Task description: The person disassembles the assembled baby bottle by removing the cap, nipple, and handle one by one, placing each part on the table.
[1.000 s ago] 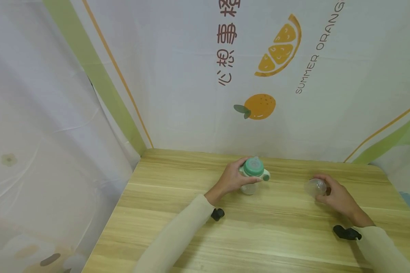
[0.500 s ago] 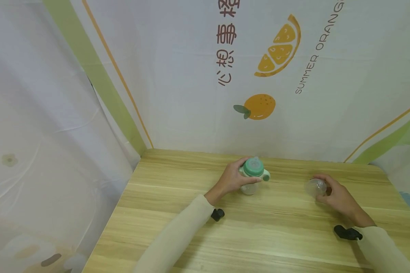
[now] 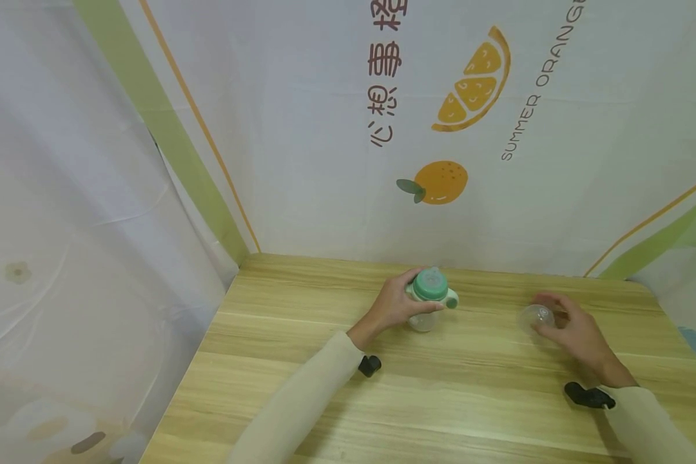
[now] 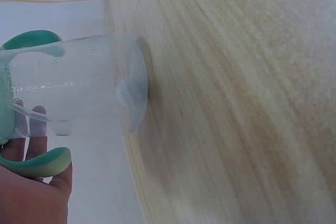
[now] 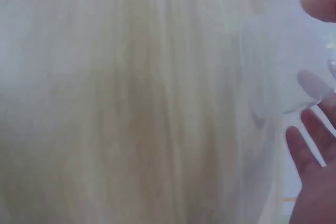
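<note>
A clear baby bottle with a green collar and two green-and-cream handles stands upright at the back of the wooden table. My left hand grips it around the collar and handles. In the left wrist view, the clear body of the bottle shows measuring marks, and its base meets the tabletop. To the right, a clear, dome-shaped cap sits on the table. My right hand is beside it with fingers spread. In the right wrist view, the thumb stands apart from the cap; one fingertip shows behind its clear wall.
The wooden table ends at a white cloth backdrop printed with oranges and lettering. Another white cloth hangs along the left side. Black wrist cameras sit at both cuffs.
My right hand's fingers and thumb have loosened from the clear cap and lifted slightly, blurred by motion. The cap stays in place. My left hand and the bottle have not visibly moved.
</note>
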`<state>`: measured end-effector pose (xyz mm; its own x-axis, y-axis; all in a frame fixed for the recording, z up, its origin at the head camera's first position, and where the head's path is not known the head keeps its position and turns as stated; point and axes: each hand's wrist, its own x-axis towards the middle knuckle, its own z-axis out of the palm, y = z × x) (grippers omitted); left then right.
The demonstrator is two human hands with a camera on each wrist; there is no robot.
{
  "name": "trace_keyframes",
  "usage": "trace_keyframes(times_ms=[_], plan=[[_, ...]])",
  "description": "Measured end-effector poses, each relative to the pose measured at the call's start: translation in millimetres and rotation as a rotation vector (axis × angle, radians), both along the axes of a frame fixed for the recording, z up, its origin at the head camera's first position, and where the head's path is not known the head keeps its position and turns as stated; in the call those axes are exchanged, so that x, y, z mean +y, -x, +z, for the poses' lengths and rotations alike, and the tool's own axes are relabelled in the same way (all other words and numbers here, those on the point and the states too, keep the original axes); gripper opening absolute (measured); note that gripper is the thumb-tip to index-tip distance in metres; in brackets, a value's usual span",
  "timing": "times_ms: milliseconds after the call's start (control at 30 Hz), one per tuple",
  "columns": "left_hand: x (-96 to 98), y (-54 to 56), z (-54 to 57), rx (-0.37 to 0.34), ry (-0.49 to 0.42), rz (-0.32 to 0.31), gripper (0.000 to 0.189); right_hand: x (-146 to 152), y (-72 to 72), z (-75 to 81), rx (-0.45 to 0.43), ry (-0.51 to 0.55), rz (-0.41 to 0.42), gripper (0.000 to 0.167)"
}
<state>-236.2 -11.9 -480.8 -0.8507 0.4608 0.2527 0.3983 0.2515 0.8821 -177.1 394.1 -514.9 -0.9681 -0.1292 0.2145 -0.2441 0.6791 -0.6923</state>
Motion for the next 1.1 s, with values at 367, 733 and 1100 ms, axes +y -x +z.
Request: trace_keyframes(times_ms=[367, 733, 1100], plan=[[0.8, 1.3, -1.2, -0.007, 0.005, 0.001, 0.076, -24, 1.2, 20.6, 0.203, 0.099, -0.137, 0.043], [0.9, -0.2, -0.2, -0.01, -0.003, 0.001, 0.076, -67, 9.2, 38.9, 0.455, 0.234, -0.163, 0.032], [0.6, 0.0, -0.2, -0.014, -0.01, -0.006, 0.075, -116, 13.7, 53.6, 0.564, 0.246, 0.054, 0.04]])
